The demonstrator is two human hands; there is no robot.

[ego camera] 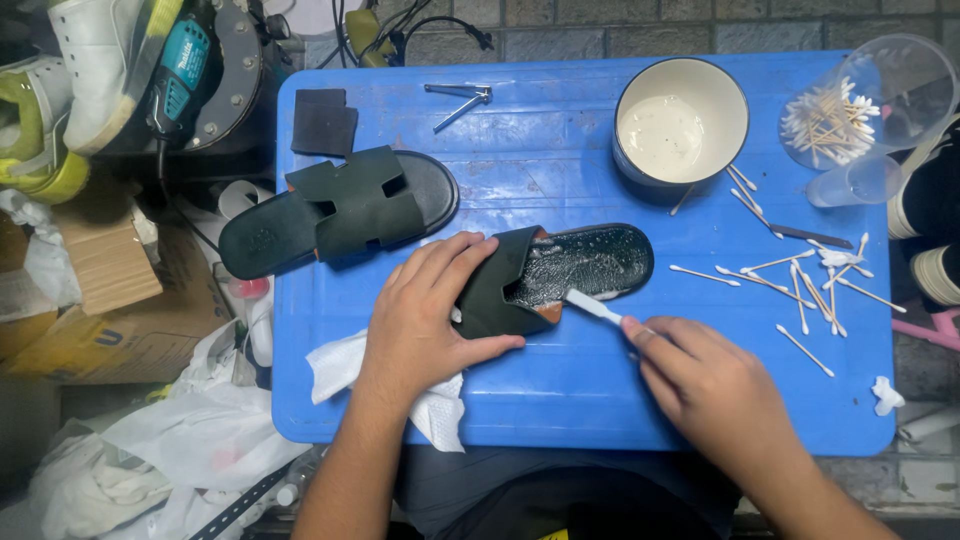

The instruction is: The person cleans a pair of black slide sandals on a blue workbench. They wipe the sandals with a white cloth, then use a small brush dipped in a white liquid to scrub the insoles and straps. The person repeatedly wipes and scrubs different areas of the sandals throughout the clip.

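My left hand (425,310) rests on the strap end of a dark green slide sandal (590,262) lying on the blue table top (560,160), holding it down. The sandal's footbed is wet with white foam. My right hand (700,375) grips a small white brush or swab (592,305) whose tip touches the sandal's near edge. The matching dark green sandal (335,210) lies to the left, overhanging the table's left edge.
A round tub of white liquid (680,130) stands at the back. Several cotton swabs (800,280) lie scattered at right, beside a clear cup of swabs (850,110). White tissue (340,365), a dark pad (322,122), metal nippers (458,98). Clutter, shoes and a drill sit left.
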